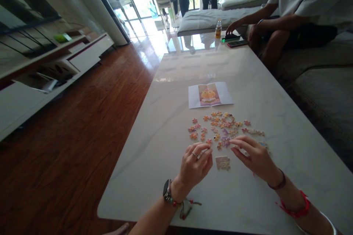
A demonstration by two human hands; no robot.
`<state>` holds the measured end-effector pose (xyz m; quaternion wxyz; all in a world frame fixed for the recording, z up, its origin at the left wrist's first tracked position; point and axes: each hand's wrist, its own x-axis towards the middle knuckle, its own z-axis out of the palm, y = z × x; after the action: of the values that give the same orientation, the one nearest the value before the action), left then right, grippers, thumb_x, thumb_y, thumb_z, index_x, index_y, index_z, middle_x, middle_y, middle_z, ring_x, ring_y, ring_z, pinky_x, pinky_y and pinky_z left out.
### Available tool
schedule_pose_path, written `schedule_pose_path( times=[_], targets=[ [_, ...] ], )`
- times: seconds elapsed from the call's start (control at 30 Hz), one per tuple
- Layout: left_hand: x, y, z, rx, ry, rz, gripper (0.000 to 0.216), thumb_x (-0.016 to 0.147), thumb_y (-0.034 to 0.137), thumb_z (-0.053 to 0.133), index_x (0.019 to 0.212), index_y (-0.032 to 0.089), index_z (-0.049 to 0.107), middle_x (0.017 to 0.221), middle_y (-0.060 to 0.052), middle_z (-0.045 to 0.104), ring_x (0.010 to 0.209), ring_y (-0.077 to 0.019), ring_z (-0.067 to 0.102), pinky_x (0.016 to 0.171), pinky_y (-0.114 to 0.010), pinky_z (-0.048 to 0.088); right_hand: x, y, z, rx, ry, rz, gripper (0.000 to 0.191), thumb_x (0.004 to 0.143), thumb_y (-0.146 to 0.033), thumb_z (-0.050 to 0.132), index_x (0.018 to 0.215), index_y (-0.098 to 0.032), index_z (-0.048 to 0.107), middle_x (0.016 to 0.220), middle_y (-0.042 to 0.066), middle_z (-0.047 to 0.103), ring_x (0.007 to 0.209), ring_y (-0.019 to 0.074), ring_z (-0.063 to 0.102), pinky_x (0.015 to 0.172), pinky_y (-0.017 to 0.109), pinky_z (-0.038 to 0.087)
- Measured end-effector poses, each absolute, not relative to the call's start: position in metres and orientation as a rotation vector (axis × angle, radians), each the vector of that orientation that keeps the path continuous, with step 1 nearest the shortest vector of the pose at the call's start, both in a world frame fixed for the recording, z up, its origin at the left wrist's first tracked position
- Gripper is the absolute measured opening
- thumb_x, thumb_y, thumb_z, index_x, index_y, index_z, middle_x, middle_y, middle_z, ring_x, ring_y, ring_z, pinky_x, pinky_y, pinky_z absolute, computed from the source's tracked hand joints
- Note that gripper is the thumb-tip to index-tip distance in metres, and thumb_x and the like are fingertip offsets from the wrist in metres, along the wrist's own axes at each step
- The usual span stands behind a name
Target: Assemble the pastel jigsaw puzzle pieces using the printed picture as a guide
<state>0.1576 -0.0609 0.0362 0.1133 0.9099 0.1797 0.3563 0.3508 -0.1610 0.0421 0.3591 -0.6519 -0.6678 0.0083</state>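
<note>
Quick notes from my remote seat. Puzzle pieces [215, 122] lie loose on the worktop [146, 143], spread in one patch between a printed sheet [209, 94] and the hands, probably so each piece can be seen and reached. Left hand [195, 163]: at the patch's near edge, fingers curled together, tips close to an orange piece [209, 141]; I can't make out whether its grip has anything pinched. Right hand [255, 156]: thumb and forefinger parted, nothing visible between them, tips just beside some purple pieces [225, 141]; I read that grip as slack. A small joined block [223, 162] of pale pieces lies flat between the hands, likely set apart so loose ones don't mix in. Sheet lies picture up, I'd guess for comparing. Bottle [218, 30] and phone [237, 43] sit at the far end, well out of the way.
</note>
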Motion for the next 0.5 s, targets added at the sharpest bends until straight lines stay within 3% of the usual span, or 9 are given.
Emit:
schedule_pose_path(
  times=[0.5],
  targets=[
    [0.1586,-0.0592,0.0391,2.671,0.608,1.024,0.013,0.073,0.011,0.049,0.082,0.019,0.056,0.083,-0.003,0.06,0.08,-0.0135,0.055,0.072,-0.028,0.047,0.3526,-0.1574,0.0399,-1.728,-1.641,0.028,0.014,0.08,-0.022,0.046,0.089,-0.02,0.058,0.083,0.005,0.06,0.073,0.0132,0.058,0.067,0.025,0.049]
  ],
)
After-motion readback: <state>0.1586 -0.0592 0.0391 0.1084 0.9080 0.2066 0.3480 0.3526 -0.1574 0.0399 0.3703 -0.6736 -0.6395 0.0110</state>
